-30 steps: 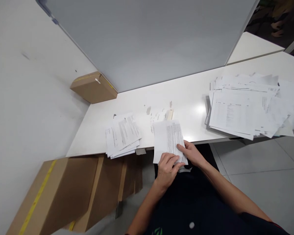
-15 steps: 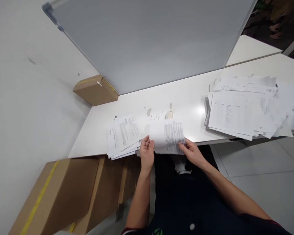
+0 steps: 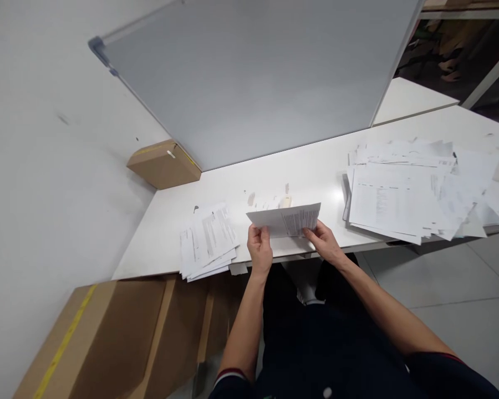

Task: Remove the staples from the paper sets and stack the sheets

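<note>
A printed sheet of paper (image 3: 280,220) is held up, tilted, over the table's front edge; whether it is one sheet or several I cannot tell. My left hand (image 3: 260,246) pinches its lower left corner between thumb and fingers. At the lower right side, my right hand (image 3: 322,241) grips it with the thumb on the near face. Text covers the right half of that face. To the left of my left hand lies a small fanned stack of printed papers (image 3: 208,241), apart from the hand.
A large untidy pile of papers (image 3: 395,194) covers the right of the white table (image 3: 316,160). A whiteboard (image 3: 266,77) leans behind. One cardboard box (image 3: 166,164) sits in the back left corner; bigger cardboard boxes (image 3: 120,327) stand below, at the left.
The paper has been tilted from lying nearly flat to standing more upright. My left hand has moved from beside its left edge to pinching its corner. The view has shifted slightly.
</note>
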Demonstrator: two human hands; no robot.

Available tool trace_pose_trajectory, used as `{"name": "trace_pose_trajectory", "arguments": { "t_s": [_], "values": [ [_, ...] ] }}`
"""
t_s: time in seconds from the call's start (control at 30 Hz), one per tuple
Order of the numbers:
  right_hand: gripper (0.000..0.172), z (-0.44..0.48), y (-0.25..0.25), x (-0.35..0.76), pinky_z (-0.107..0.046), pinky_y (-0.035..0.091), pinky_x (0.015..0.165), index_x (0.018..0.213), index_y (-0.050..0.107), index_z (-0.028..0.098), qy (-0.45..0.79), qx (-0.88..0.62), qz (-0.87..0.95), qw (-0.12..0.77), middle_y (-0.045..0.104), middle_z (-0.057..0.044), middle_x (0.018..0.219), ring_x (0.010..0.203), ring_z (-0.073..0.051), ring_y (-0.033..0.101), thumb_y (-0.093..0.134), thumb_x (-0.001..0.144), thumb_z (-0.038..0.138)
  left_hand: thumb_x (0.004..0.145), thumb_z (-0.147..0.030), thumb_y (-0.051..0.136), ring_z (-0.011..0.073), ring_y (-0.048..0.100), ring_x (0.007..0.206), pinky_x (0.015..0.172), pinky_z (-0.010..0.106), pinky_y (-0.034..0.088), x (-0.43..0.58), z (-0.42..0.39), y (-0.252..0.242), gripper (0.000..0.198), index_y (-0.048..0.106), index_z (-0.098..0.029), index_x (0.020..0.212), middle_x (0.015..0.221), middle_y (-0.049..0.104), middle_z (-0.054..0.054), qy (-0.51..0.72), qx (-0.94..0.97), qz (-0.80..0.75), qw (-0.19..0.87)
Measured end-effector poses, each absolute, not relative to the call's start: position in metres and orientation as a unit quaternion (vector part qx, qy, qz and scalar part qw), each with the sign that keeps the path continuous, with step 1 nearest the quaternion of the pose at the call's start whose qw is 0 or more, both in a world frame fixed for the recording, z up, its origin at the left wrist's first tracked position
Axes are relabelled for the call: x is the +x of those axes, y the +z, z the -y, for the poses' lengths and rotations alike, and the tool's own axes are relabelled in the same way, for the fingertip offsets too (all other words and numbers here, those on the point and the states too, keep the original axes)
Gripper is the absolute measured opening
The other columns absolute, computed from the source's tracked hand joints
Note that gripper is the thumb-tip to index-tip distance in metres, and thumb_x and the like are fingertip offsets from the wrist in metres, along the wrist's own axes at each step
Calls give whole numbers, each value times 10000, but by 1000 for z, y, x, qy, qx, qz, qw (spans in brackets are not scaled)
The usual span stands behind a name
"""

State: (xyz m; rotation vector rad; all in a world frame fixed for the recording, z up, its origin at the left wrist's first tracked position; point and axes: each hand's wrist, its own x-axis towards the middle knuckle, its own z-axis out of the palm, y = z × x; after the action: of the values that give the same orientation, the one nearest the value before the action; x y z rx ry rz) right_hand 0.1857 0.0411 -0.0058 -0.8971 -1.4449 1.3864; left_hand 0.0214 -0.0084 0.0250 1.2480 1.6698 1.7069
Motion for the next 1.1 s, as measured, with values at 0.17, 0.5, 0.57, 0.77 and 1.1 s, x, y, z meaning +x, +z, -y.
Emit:
{"name": "trace_pose_trajectory", "arguments": {
  "t_s": [0.17, 0.5, 0.57, 0.77, 1.1],
  "values": [
    [314, -42, -8, 186, -336, 414, 872, 1079, 567, 217, 558, -354, 588, 467, 604, -50, 1060, 953, -202, 555, 509, 814, 375, 857, -390, 423, 135, 577, 894, 787, 246, 453, 25, 8, 22, 263, 467, -187, 1018, 938, 590, 67, 631, 456, -588, 220],
    [224, -52, 20, 200, -286, 428, 719, 996, 568, 184, 373, -374, 754, 390, 634, -46, 895, 815, -181, 578, 415, 866, 284, 809, -356, 529, 126, 560, 895, 805, 259, 448, 15, 7, 19, 361, 418, -212, 1120, 976, 550, 57, 680, 431, -554, 213],
    [209, -53, 53, 210, -277, 398, 701, 982, 558, 188, 260, -350, 848, 302, 632, -46, 871, 773, -169, 563, 379, 873, 193, 777, -339, 577, 146, 538, 993, 862, 290, 433, 5, 11, 24, 543, 311, -260, 1243, 1134, 495, 84, 679, 443, -556, 183],
    [271, -41, 115, 208, -297, 294, 622, 841, 531, 168, -21, -348, 936, 39, 591, -43, 680, 654, -179, 523, 421, 706, -40, 781, -324, 564, 210, 423, 1191, 998, 392, 337, -12, 21, 14, 443, 437, -246, 1199, 1244, 471, 88, 495, 572, -623, 200],
    [220, -39, 105, 201, -283, 250, 541, 863, 508, 157, -7, -356, 933, -45, 585, -56, 706, 633, -181, 526, 433, 737, -6, 826, -312, 478, 181, 570, 985, 876, 345, 436, -22, 16, -15, 218, 628, -213, 950, 1028, 623, 65, 444, 619, -597, 251]
  ]
}}
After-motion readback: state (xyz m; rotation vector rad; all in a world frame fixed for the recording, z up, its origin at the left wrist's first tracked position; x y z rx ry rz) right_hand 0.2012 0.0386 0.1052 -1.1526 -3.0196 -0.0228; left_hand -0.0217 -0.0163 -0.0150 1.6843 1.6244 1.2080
